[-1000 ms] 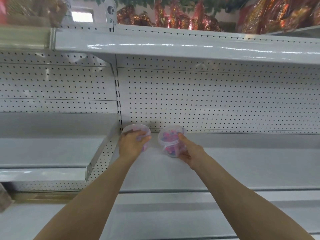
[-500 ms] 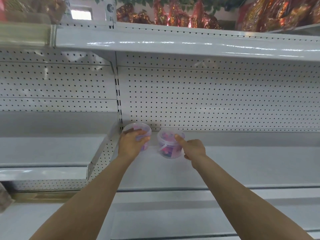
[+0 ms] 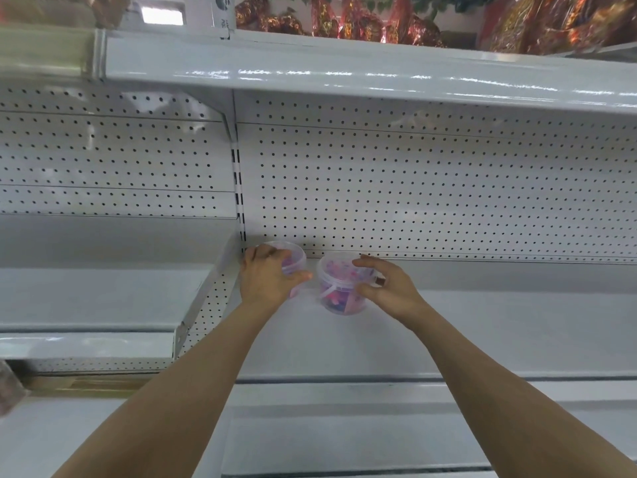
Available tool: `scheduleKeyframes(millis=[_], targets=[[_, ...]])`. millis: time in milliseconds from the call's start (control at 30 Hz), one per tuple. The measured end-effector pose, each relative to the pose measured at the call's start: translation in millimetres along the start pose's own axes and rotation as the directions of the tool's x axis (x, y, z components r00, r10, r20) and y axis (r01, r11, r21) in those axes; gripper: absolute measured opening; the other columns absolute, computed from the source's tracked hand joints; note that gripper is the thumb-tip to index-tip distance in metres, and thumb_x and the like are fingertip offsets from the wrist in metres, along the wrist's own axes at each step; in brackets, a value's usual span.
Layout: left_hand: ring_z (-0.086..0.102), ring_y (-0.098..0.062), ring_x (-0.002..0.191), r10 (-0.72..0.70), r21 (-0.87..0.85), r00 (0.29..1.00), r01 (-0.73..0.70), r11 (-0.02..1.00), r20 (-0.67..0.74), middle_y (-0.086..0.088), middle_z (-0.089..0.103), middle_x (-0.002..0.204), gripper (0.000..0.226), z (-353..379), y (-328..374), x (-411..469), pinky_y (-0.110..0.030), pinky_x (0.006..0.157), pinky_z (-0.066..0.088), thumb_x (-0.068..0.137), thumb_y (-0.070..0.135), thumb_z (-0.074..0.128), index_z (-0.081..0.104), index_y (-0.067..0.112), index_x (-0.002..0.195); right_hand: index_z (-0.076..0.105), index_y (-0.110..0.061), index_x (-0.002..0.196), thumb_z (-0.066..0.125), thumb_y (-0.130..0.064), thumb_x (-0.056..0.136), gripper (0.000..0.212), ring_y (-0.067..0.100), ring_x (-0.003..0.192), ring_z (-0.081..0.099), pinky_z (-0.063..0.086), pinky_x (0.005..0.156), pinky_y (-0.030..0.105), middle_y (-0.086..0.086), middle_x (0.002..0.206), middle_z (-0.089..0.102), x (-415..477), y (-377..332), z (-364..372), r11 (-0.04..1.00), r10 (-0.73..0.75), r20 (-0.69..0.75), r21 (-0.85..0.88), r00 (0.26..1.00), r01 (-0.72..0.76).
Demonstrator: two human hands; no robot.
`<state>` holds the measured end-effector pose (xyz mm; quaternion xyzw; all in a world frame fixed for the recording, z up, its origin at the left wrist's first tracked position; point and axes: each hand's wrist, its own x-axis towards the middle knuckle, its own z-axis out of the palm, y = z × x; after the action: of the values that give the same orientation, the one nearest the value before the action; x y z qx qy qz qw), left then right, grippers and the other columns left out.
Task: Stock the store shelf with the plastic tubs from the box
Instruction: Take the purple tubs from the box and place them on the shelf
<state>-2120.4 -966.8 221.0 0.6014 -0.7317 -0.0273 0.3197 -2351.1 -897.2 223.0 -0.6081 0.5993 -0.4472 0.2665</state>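
Note:
Two clear plastic tubs with pink and purple contents stand side by side on the white shelf (image 3: 482, 322), at its back left corner against the pegboard. My left hand (image 3: 267, 279) grips the left tub (image 3: 293, 260), covering most of it. The right tub (image 3: 339, 288) stands upright about a hand's width to the right. My right hand (image 3: 386, 288) is beside that tub with fingers spread, thumb and forefinger close to its rim; whether they touch it is hard to tell. The box is out of sight.
A white perforated back panel (image 3: 431, 188) rises behind the tubs. The upper shelf (image 3: 344, 70) overhangs, carrying shiny red and gold wrapped packs (image 3: 362, 22). A neighbouring shelf (image 3: 103, 298) sits to the left behind a perforated end bracket. A lower shelf (image 3: 379, 436) lies below.
My right hand has let go of the right tub, which now stands on the shelf, and the fingers have spread. My left hand stays on the left tub.

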Motion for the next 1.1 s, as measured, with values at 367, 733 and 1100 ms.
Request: scheduleKeyframes(millis=[367, 733, 1100], targets=[[0.046, -0.027, 0.123, -0.020, -0.122, 0.999, 0.025, 0.992, 0.043, -0.001, 0.060, 0.128, 0.025, 11, -37, 28, -0.034, 0.105, 0.038, 0.091, 0.024, 0.058, 0.069, 0.031, 0.112, 0.071, -0.028, 0.109, 0.086, -0.053, 0.063, 0.054, 0.014, 0.118, 0.038, 0.032, 0.093, 0.021, -0.006, 0.114, 0.060, 31, -2, 27, 0.934, -0.116, -0.108, -0.350, 0.987, 0.071], [0.064, -0.015, 0.093, -0.184, -0.309, 0.981, 0.192, 0.931, 0.055, 0.007, 0.068, 0.100, 0.031, 12, -34, 45, -0.029, 0.089, 0.051, 0.063, 0.052, 0.077, 0.068, 0.033, 0.086, 0.061, -0.026, 0.107, 0.080, -0.052, 0.067, 0.052, 0.012, 0.117, 0.037, 0.031, 0.077, 0.021, -0.012, 0.105, 0.041, 60, -13, 49, 0.905, -0.033, -0.204, -0.421, 0.978, -0.057], [0.058, -0.023, 0.106, -0.203, -0.425, 0.978, 0.199, 0.883, 0.037, 0.002, 0.062, 0.112, 0.022, 26, -39, 58, -0.041, 0.096, 0.045, 0.070, 0.032, 0.069, 0.049, 0.042, 0.072, 0.058, -0.025, 0.115, 0.079, -0.054, 0.070, 0.057, 0.015, 0.126, 0.038, 0.038, 0.086, 0.025, -0.005, 0.124, 0.050, 83, -17, 57, 0.898, 0.046, -0.193, -0.423, 0.980, -0.125]])
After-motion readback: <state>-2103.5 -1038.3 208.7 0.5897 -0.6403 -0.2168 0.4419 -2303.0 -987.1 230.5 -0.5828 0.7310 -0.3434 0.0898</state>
